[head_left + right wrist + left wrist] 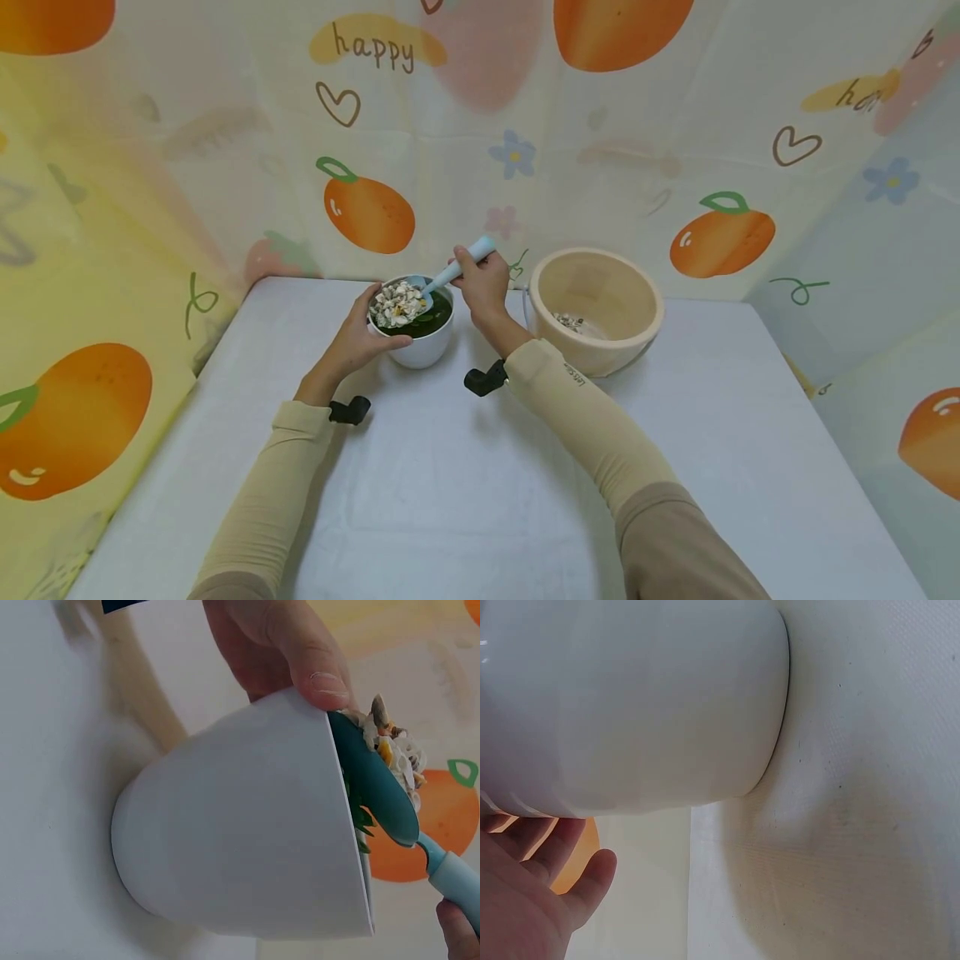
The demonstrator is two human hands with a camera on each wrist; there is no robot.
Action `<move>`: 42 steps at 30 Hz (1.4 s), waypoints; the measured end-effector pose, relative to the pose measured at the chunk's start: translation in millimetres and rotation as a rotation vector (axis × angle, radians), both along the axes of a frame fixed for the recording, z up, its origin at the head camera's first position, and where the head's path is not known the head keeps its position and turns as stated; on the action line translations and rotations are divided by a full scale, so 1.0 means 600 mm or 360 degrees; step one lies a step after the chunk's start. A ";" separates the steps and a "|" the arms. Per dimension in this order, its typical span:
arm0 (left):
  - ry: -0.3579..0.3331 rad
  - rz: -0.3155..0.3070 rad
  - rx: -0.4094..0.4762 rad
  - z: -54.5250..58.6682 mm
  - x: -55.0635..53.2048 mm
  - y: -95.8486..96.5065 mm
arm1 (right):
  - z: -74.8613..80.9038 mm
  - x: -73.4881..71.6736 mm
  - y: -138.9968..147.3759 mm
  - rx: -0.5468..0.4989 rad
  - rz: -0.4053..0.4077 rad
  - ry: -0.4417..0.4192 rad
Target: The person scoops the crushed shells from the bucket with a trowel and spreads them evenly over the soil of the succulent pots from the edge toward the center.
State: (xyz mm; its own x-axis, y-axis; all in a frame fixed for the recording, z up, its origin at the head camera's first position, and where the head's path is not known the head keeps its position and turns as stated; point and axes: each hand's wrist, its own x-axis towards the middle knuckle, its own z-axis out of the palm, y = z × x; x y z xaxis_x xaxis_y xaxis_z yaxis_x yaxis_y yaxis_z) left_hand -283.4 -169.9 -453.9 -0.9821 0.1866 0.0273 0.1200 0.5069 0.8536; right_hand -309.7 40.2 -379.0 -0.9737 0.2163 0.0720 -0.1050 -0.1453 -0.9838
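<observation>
Tipping the blue scoop point(379, 784) slowly should, I think, spread its pale chips point(397, 303) evenly over the green leaves point(361, 817); it is at the mouth of the white pot point(420, 354), left of the frame's centre. The right hand's point(486, 287) fingers grasp its handle; the left hand's point(356, 333) fingers grip the pot, which should be kept steady on the tabletop point(465, 500), left of the beige bucket point(600, 357).

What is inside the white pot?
Green leaves show inside the white pot; the blue scoop, heaped with pale pieces, covers part of the opening. What lies beneath them is hidden.
</observation>
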 end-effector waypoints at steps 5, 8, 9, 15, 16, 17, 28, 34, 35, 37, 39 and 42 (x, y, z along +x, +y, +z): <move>-0.0002 -0.0003 -0.0005 0.001 0.001 0.001 | -0.003 -0.002 0.001 0.0009 -0.0016 -0.0004; -0.0006 -0.0001 0.0000 0.001 0.001 0.001 | -0.004 -0.002 0.002 0.0008 -0.0022 -0.0015; -0.0005 -0.0001 -0.0001 0.001 0.001 0.001 | -0.005 -0.002 0.003 0.0009 -0.0025 -0.0019; -0.0001 -0.0001 -0.0001 -0.001 0.002 0.000 | -0.007 0.001 0.005 0.0000 -0.0053 -0.0024; -0.0001 -0.0001 0.0001 -0.002 0.002 0.000 | -0.007 0.002 0.005 -0.0003 -0.0057 -0.0024; -0.0002 0.0001 0.0004 -0.003 0.002 0.000 | -0.008 0.002 0.005 -0.0011 -0.0058 -0.0023; 0.0017 0.0001 0.0037 -0.004 0.001 -0.001 | -0.006 0.010 0.005 -0.0064 -0.0016 -0.0003; 0.0023 -0.0005 0.0040 -0.004 0.000 0.000 | 0.003 0.016 0.010 -0.0063 0.0054 -0.0044; 0.0021 -0.0007 0.0042 -0.004 0.000 0.000 | 0.004 0.017 0.011 -0.0067 0.0067 -0.0051; 0.0017 -0.0005 0.0045 -0.005 -0.001 0.000 | 0.005 0.016 0.013 -0.0063 0.0084 -0.0061; 0.0016 -0.0004 0.0045 -0.005 -0.001 0.000 | 0.003 0.015 0.013 -0.0043 0.0091 -0.0066; 0.0017 0.0000 0.0039 -0.005 -0.001 0.000 | -0.001 0.013 0.013 -0.0026 0.0087 -0.0064</move>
State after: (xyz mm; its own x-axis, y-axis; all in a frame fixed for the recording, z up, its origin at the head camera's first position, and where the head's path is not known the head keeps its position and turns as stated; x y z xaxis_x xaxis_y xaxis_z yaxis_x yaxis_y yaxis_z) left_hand -284.3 -170.1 -457.1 -0.9817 0.1858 0.0421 0.1290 0.4856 0.8646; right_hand -302.2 47.9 -379.7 -0.9861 0.1633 0.0295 -0.0569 -0.1655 -0.9846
